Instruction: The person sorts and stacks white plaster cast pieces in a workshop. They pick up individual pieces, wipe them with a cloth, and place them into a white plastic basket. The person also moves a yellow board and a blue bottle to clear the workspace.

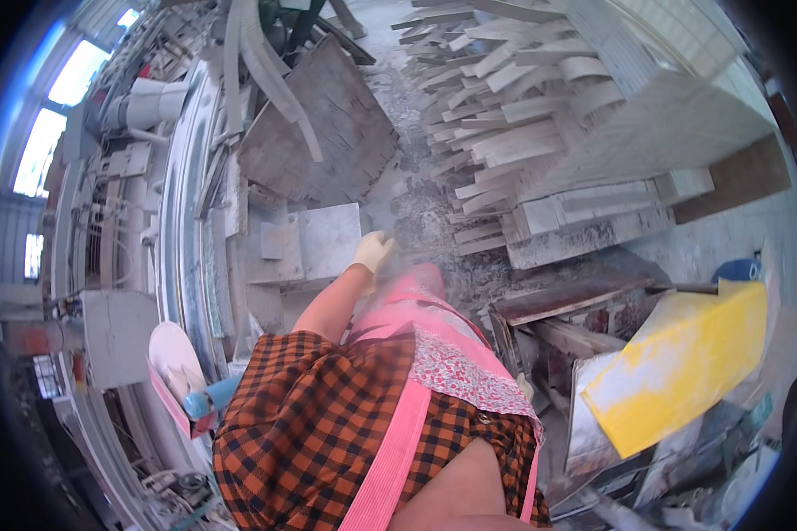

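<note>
the left hand (377, 251), in a pale yellow glove, has bent fingers; i cannot tell whether it grips anything. it is beside the grey slab (329, 232), which lies ahead and left of the pink apron (414, 299). the right hand (525, 386) shows only as a pale sliver at the apron's edge, state undeterminable. a yellow panel (686, 367) stands tilted at right.
</note>
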Demonstrator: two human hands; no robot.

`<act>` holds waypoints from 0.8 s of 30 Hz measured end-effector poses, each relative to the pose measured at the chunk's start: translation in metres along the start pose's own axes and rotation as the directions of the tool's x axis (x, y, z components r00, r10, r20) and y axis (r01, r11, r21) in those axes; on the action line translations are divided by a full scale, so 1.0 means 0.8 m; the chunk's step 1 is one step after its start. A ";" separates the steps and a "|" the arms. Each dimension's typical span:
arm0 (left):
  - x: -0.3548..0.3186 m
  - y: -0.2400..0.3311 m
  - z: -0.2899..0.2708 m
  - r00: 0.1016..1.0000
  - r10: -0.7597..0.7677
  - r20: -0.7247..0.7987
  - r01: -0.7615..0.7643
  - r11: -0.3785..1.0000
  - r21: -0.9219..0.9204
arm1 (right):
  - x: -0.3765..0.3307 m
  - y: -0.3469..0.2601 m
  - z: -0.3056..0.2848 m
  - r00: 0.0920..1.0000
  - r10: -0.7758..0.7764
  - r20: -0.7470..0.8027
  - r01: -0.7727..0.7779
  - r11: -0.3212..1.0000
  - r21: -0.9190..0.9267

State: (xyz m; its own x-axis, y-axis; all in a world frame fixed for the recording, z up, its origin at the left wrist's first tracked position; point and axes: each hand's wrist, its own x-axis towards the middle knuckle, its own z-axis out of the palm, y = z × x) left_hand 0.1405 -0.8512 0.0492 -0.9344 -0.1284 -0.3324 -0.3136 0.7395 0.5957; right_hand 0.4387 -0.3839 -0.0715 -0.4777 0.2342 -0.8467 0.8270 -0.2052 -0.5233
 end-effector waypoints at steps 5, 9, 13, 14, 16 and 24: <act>-0.019 -0.050 -0.027 0.960 -0.280 -0.018 0.275 0.951 -0.145 | 0.044 -0.085 0.037 0.922 -0.355 0.158 0.373 0.695 -0.614; 0.000 -0.093 -0.019 0.892 -0.443 -0.090 0.427 0.891 -0.155 | 0.084 -0.169 0.063 0.982 -0.151 0.115 0.169 0.971 -0.168; 0.052 -0.114 -0.028 0.896 -0.409 -0.171 0.379 0.907 -0.185 | 0.125 -0.260 0.106 0.977 -0.148 0.152 0.178 0.961 -0.212; 0.069 -0.114 -0.035 0.898 -0.394 -0.197 0.368 0.917 -0.154 | 0.133 -0.284 0.119 0.971 -0.162 0.173 0.205 0.943 -0.263; 0.109 -0.110 -0.056 0.896 -0.351 -0.271 0.318 0.935 -0.158 | 0.153 -0.334 0.152 0.950 -0.203 0.238 0.276 0.901 -0.335; 0.149 -0.084 -0.170 0.744 -0.372 -0.555 0.195 0.915 -0.353 | 0.185 -0.563 0.361 0.670 -0.378 0.638 0.705 0.593 -0.389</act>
State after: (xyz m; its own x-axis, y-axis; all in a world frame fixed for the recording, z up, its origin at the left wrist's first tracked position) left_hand 0.0272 -1.0061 0.0693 -0.6721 -0.7378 -0.0627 -0.5286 0.4188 0.7383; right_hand -0.0900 -0.5316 0.0110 -0.8223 -0.3719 -0.4308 0.2692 0.4128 -0.8701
